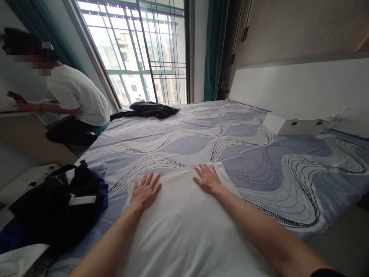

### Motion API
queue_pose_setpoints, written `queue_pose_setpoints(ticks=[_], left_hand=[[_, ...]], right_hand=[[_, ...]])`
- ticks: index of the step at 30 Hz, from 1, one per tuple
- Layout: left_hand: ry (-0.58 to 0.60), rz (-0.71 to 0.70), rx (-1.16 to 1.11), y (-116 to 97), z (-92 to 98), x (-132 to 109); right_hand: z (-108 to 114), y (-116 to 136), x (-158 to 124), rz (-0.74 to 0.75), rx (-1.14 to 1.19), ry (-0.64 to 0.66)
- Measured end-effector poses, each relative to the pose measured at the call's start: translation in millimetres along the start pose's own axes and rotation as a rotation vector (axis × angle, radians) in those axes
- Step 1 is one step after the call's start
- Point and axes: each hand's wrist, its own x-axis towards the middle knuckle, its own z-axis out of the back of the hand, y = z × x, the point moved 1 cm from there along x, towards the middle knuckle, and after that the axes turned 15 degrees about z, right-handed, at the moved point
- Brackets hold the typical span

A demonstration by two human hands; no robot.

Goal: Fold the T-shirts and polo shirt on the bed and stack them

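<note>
A white pillow or folded white cloth [184, 223], I cannot tell which, lies across the near part of the bed and runs out of the bottom of the view. Flat on its far left corner rests my left hand [146, 190], fingers spread. My right hand [206, 179] presses on the far right part with its fingers apart and palm down. Neither hand grips anything. Creases run over the white fabric between my forearms. Beneath it is a bluish-grey bed sheet [184, 143] with wavy white and black lines.
Dark clothes [57, 204] are heaped at the bed's left edge. A black garment [147, 110] lies at the far side by the window [135, 50]. A white box [296, 124] stands near the headboard [302, 84]. At left, a person in a white shirt [77, 90] holds a phone-like object.
</note>
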Motion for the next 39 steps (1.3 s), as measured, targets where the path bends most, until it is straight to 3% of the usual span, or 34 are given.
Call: queue_pose_setpoints(ticks=[4, 7, 9, 11, 13, 16, 20, 27, 29, 31, 32, 34, 37, 39], left_hand=[[0.031, 0.093, -0.002, 29.6, 9.6, 16.6], [0.036, 0.204, -0.024, 18.1, 21.9, 18.0], [-0.113, 0.186, -0.061, -13.7, 26.3, 7.9], [-0.268, 0.008, -0.163, -56.9, 20.9, -12.0], [-0.246, -0.139, -0.301, -94.6, 5.4, -37.8], [-0.165, -0.088, -0.339, -113.5, -18.5, -75.9], [-0.144, 0.008, -0.174, -75.0, -20.3, -108.8], [-0.130, 0.289, -0.013, 26.5, -4.7, -143.9], [-0.155, 0.378, -0.013, 42.2, -3.8, -158.4], [-0.246, 0.435, -0.015, 43.5, -2.1, -175.5], [-0.313, 0.400, -0.021, 38.2, -1.0, -185.0], [-0.412, 0.137, -0.041, 18.5, 0.2, -206.0], [-0.369, -0.420, -0.030, -11.7, -3.2, -240.6], [-0.339, -0.588, 0.024, -17.2, -6.8, -260.5]], right_hand=[[17.4, -41.6, 2.6, -0.150, -0.031, 0.036], [27.4, -37.1, 7.1, -0.277, -0.055, 0.001], [24.2, -7.5, 10.5, -0.235, -0.098, -0.102], [10.3, 36.0, 10.7, -0.058, -0.120, -0.188], [-10.1, 77.6, 4.6, 0.084, -0.080, -0.171], [-33.4, 108.2, -14.1, 0.087, -0.023, -0.101], [-29.6, 84.7, -43.0, -0.024, -0.033, -0.100], [0.0, -13.2, -108.7, -0.344, -0.157, -0.071], [6.0, -23.8, -128.5, -0.447, -0.175, -0.071], [10.5, -13.2, -145.3, -0.511, -0.189, -0.082], [11.5, 0.7, -152.5, -0.492, -0.195, -0.097], [9.0, 41.3, -166.5, -0.294, -0.181, -0.120], [-5.7, 107.5, -192.5, 0.255, -0.010, -0.016], [-16.1, 133.1, -213.9, 0.503, 0.116, 0.096]])
